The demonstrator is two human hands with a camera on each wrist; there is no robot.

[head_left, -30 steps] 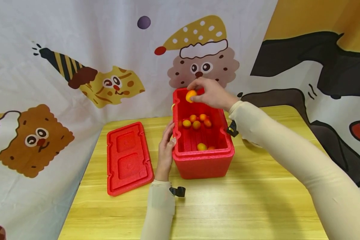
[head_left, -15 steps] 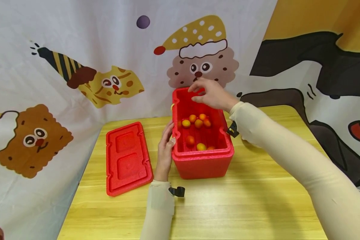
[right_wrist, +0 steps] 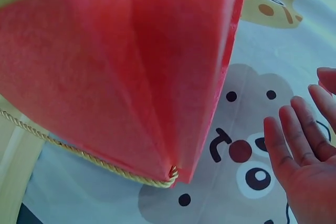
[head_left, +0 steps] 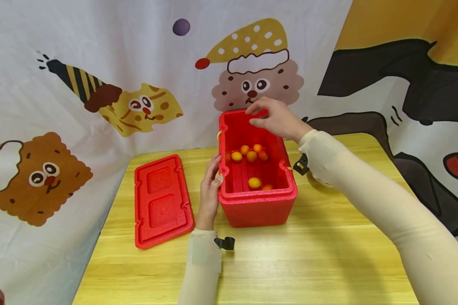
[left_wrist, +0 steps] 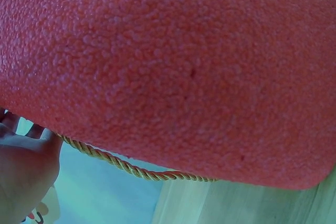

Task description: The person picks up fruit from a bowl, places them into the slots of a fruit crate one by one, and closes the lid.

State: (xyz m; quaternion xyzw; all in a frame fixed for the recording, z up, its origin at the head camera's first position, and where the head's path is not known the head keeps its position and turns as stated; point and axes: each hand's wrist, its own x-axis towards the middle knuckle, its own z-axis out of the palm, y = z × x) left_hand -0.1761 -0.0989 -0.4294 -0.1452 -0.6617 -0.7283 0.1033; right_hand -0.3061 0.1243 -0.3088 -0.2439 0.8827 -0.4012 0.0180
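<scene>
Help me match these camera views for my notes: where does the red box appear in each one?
Head: the red box stands open on the table, slightly right of centre.
Left wrist: the red box fills most of the picture, from the top edge down.
Right wrist: the red box takes up the upper left and middle.
Shared landmark: the printed curtain, behind the box in head, bottom left in left wrist, right side in right wrist.
</scene>
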